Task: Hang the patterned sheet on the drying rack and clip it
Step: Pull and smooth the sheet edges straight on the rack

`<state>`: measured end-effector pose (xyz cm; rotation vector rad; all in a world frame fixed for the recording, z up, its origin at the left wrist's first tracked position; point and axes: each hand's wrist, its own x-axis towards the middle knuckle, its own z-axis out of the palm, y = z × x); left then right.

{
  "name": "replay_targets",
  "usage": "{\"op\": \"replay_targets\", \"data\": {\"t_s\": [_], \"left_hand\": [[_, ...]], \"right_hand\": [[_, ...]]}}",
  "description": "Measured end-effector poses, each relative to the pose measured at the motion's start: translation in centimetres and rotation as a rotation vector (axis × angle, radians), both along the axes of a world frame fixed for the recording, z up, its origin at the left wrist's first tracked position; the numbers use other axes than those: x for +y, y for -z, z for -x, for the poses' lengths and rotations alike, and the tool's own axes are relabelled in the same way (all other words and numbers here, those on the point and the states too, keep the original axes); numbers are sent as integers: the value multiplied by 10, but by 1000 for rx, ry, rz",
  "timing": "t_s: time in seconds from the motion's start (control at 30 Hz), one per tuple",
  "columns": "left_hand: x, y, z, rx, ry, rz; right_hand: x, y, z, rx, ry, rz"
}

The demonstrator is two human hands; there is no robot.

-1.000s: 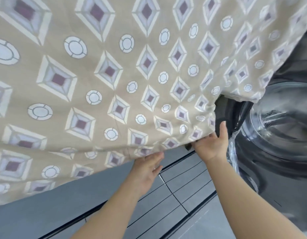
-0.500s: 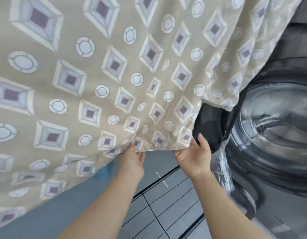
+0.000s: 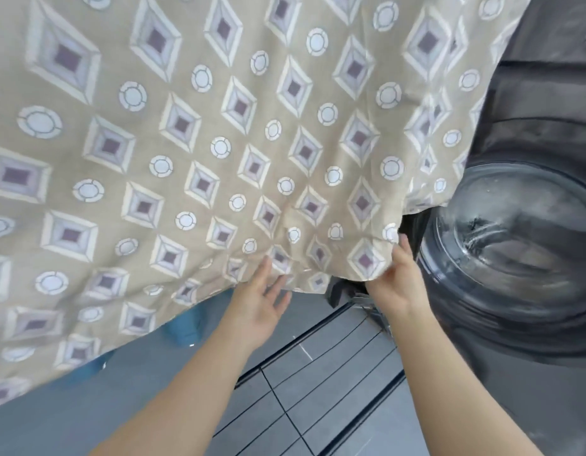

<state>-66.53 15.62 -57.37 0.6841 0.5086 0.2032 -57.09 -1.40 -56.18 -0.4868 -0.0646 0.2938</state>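
Note:
The patterned sheet (image 3: pixel 239 153), beige with white-and-purple diamonds and white circles, hangs across most of the view and hides whatever holds it up. My left hand (image 3: pixel 260 307) is open below its lower hem, fingers spread, fingertips touching the cloth. My right hand (image 3: pixel 395 284) grips the sheet's lower right corner, thumb on the front of the fabric. No drying rack bar or clip is visible.
A dark front-loading washing machine with a round glass door (image 3: pixel 515 245) stands close on the right. Grey floor tiles (image 3: pixel 318 390) with dark grooves lie below. Something blue (image 3: pixel 183 327) sits on the floor behind the sheet's hem.
My left hand has let go of the hem and opened, fingers spread. My right hand has moved right and now pinches the corner. The sheet's lower edge has spread wider.

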Motion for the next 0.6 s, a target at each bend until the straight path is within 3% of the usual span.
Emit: {"op": "replay_targets", "data": {"t_s": [0.07,0.17,0.27,0.37,0.47,0.6], "left_hand": [[-6,-3,-3,57,47,-52],[8,-13,-7,128,-91,-63],[29,-23,-9,142,-213,-80],[39,-26,-14,124,-263,-72],[38,-30,-19,84,-272,-20],[26,-27,-27,-1,-69,-54]], "right_hand": [[-2,-3,4,39,18,7],[-15,-15,0,-25,-69,-138],[-33,-34,-8,-45,-26,-287],[-47,-51,-16,-31,16,-229],[-49,-56,-24,71,1,-33],[-48,-53,-30,137,10,168]]}}
